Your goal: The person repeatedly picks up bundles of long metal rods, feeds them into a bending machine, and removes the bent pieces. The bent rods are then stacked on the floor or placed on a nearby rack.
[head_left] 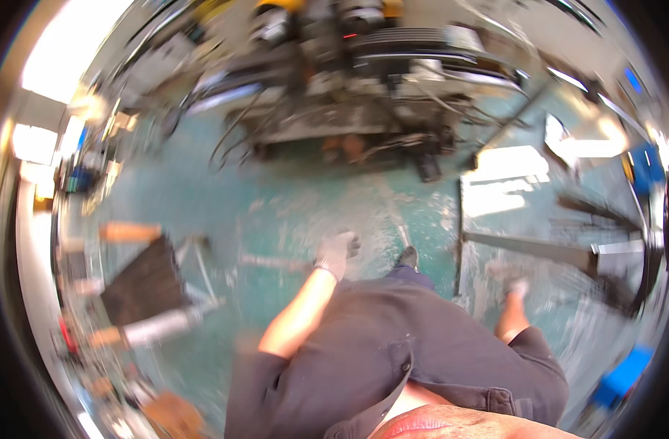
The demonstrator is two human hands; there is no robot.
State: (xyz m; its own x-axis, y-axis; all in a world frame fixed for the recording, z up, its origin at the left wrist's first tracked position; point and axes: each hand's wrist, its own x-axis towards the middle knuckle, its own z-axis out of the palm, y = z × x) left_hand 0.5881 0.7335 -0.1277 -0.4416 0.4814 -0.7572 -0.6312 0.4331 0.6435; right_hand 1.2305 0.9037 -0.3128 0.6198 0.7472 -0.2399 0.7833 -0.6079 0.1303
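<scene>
My left hand (337,254), in a pale work glove, hangs in front of my body over the green floor (290,212). Its fingers look loosely curled, and nothing shows in them. Out to the right, my right hand (518,285) is also in a pale glove. It is smeared by motion, so its fingers and anything in them cannot be made out. Neither hand visibly touches an object. One dark shoe (408,257) shows below me.
Ahead stands a large machine (327,121) with cables hanging to the floor. A grey metal beam (532,247) lies to the right, with a blue box (622,377) behind it. On the left are a dark panel (148,285) and a cardboard box (172,414). Much is blurred.
</scene>
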